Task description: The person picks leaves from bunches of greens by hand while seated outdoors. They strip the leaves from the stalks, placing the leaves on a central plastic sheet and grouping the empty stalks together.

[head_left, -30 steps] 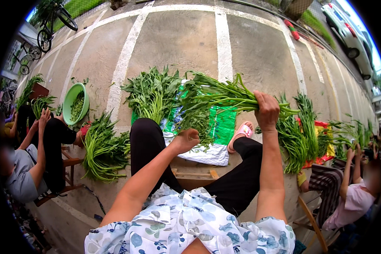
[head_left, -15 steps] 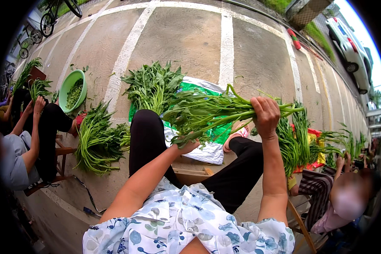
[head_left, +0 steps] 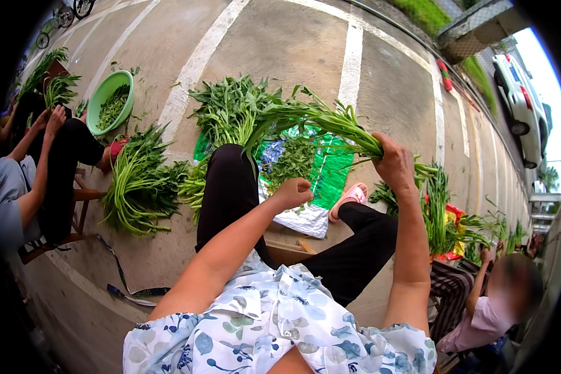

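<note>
My right hand (head_left: 393,159) is closed round the stems of a bunch of water spinach (head_left: 349,131), raised over the sheet. The stems poke out past the little-finger side, and the leafy ends arch to the left and droop. My left hand (head_left: 293,194) is apart from the bunch, near my left knee, with its fingers curled in; no green shows in it. Beneath lies a green and white plastic sheet (head_left: 333,177) with a heap of loose leaves (head_left: 291,161) on it. A larger pile of water spinach (head_left: 230,112) rests at the sheet's far left.
To the left are another water spinach pile (head_left: 134,199), a green basin (head_left: 95,103) of leaves and a seated person (head_left: 28,181) handling stems. Another person (head_left: 480,311) sits at right beside upright greens (head_left: 437,218). A white car (head_left: 522,106) stands far right.
My left hand has come away from the bunch's leafy ends, down and toward me. The bunch has swung up and away, uncovering the loose leaves on the sheet. The view has shifted slightly.
</note>
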### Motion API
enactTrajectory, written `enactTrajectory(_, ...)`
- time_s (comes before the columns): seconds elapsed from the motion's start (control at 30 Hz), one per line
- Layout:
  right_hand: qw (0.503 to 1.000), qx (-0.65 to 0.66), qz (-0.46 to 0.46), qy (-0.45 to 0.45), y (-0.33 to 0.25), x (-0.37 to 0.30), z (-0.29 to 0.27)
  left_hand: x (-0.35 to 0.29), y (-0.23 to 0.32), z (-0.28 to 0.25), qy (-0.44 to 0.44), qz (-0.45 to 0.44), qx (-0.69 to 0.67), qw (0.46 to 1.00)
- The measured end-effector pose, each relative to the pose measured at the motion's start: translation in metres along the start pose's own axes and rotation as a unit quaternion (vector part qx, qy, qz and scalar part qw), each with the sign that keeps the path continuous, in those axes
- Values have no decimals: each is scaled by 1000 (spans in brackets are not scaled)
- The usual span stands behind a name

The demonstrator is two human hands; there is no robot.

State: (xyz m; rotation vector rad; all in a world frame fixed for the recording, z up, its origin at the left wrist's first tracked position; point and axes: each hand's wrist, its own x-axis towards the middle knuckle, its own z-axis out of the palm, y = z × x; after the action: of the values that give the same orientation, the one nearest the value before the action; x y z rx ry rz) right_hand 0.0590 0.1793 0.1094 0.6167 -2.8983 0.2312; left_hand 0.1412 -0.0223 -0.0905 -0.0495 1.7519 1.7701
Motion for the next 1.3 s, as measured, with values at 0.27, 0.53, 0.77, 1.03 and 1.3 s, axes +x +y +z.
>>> enactTrajectory(0.27, 948, -43, -267, 170, -71, -13, -31, -33, 83, -27, -157, 173, -578, 782)
enactTrajectory(0.53, 961, -121, -222, 110, -20, -45, -10, -67, 104, -73, -125, 225, -652, 713)
enactTrajectory(0.77, 966, -125, -199, 110, -13, -52, -3, -86, 82, -81, -65, 226, -622, 747)
enactTrajectory(1.03, 972, -140, -152, 117, 9, -58, -7, -96, 83, -87, -38, 228, -583, 779)
enactTrajectory(1.3, 968, -166, -124, 141, 18, -62, -20, -95, 82, -88, -33, 210, -564, 798)
